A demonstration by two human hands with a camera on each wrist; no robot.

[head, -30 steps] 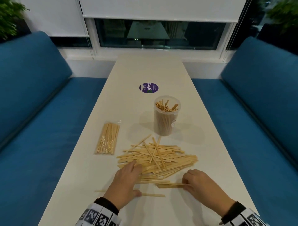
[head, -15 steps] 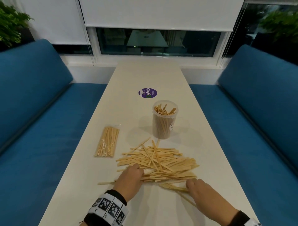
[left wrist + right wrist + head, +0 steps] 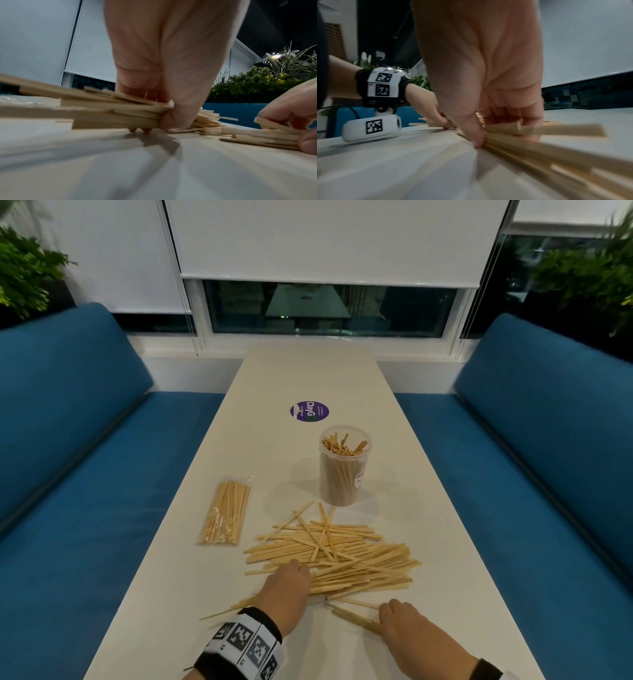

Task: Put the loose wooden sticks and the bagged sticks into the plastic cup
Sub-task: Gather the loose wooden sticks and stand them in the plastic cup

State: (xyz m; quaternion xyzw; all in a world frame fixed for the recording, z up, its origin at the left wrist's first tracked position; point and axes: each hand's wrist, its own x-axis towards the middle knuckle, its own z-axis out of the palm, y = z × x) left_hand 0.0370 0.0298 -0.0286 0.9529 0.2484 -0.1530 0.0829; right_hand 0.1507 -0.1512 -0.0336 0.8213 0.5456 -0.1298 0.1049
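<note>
Head view: loose sticks (image 3: 337, 556) mostly crosswise.

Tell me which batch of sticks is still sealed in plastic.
The bagged sticks, lying left of the loose pile; clear wrap covers them, and neither hand touches them. The plastic cup holds bare sticks.

A: what's on that white table (image 3: 342, 371)?
B: loose sticks (image 3: 335, 553) lower middle, bagged sticks (image 3: 226, 515) to their left, plastic cup (image 3: 344, 467) above, purple sticker (image 3: 309, 411) dead centre.
</note>
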